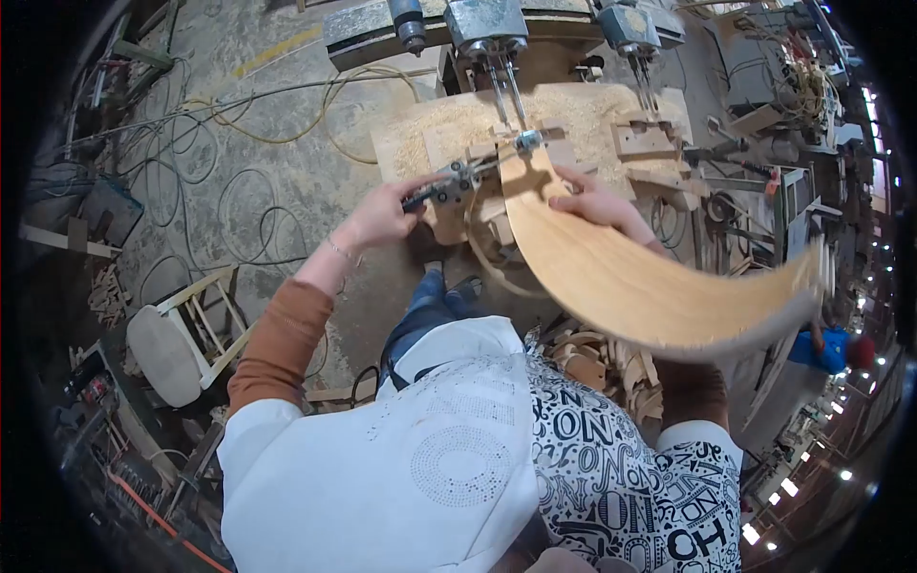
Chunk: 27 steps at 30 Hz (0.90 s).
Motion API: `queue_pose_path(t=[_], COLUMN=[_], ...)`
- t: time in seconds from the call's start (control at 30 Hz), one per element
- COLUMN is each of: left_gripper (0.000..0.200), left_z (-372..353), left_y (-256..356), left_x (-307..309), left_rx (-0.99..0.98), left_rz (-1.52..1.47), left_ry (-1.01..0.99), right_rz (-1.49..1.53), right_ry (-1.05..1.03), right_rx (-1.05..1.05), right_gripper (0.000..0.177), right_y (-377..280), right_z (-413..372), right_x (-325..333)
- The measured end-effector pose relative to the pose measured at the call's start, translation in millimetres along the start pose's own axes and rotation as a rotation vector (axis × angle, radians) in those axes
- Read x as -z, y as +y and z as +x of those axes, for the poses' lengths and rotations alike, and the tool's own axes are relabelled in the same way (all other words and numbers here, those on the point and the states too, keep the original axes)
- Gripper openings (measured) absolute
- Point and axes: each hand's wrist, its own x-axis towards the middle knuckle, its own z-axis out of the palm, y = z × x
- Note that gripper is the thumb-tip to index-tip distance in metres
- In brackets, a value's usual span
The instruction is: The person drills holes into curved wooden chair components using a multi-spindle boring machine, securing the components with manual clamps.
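Note:
A long curved wooden panel (621, 277) reaches from the drilling machine's table out to the right, its narrow end beneath a metal clamp (527, 141). My right hand (597, 202) grips the panel's edge near that end, thumb on the upper face. On the left, my left hand (387, 212) is wrapped round the dark handle of a toggle clamp (452, 183), which is fixed beside the panel. Two drill bits (506, 91) point down at the panel's end from the machine head (485, 27).
Sawdust covers the worktable (406, 143). More drill heads (626, 29) stand at the top right. Hoses lie on the floor, a wooden chair (172, 353) stands at left, wood offcuts (583, 358) lie below the panel, and a person in blue (833, 350) is at far right.

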Motion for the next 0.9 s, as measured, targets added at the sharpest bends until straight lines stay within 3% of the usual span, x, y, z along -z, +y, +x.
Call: queue_pose_path(t=[0.07, 0.13, 0.17, 0.2, 0.27, 0.3, 0.37, 0.43, 0.47, 0.5, 0.53, 0.63, 0.7, 0.73, 0.8, 0.83, 0.9], left_gripper=[0.060, 0.058, 0.055, 0.053, 0.050, 0.048, 0.042, 0.042, 0.041, 0.039, 0.039, 0.038, 0.038, 0.039, 0.041, 0.049, 0.053], left_z=[2, 1, 2, 1, -1, -2, -2, 0, 0, -2, -3, -6, -1, -2, -3, -4, -9], left_y=[-6, -9, -9, -7, -2, -3, -2, -5, -6, -1, -1, 8, -8, -8, -6, -4, 6], left_x=[-5, -12, -12, -12, -13, -15, -16, -15, -15, -14, -15, -12, -14, -13, -13, -10, -5], left_rx=[-0.062, -0.124, -0.043, 0.036, 0.035, 0.012, -0.025, -0.066, -0.098, -0.086, -0.096, -0.090, -0.124, -0.100, -0.095, -0.086, -0.055], left_rz=[-0.004, -0.019, -0.027, -0.034, 0.062, 0.140, 0.266, 0.327, 0.380, 0.391, 0.388, 0.393, 0.338, 0.330, 0.330, 0.335, 0.318], left_ry=[0.048, 0.104, 0.102, 0.102, 0.130, 0.162, 0.219, 0.236, 0.245, 0.244, 0.242, 0.238, 0.248, 0.236, 0.224, 0.181, 0.116], right_rz=[-0.038, -0.119, 0.096, 0.089, 0.029, 0.024, 0.423, 0.420, 0.630, 0.472, 0.715, 0.647, -0.043, -0.053, -0.479, -0.489, -0.551], right_ry=[0.003, -0.036, -0.062, -0.065, 0.186, 0.190, 0.383, 0.637, 0.670, 0.618, 0.525, 0.670, 0.813, 0.831, 0.939, 0.952, 1.138], right_rx=[0.097, 0.015, 0.009, 0.025, -0.055, -0.036, 0.311, 0.549, 0.863, 1.088, 1.143, 1.344, 1.414, 1.415, 1.229, 1.223, 1.004], right_gripper=[0.067, 0.061, 0.055, 0.055, 0.048, 0.048, 0.041, 0.043, 0.045, 0.053, 0.066, 0.071, 0.069, 0.069, 0.059, 0.059, 0.042], right_y=[6, -28, -20, -23, -32, -35, -35, -68, -77, -88, -111, -159, -173, -175, -183, -189, -199], right_z=[4, -12, -6, -13, -25, -35, -66, -109, -134, -166, -195, -248, -260, -261, -257, -253, -245], right_x=[3, 2, 0, 1, 6, 10, 25, 39, 36, 46, 49, 30, 31, 26, 10, 4, -2])
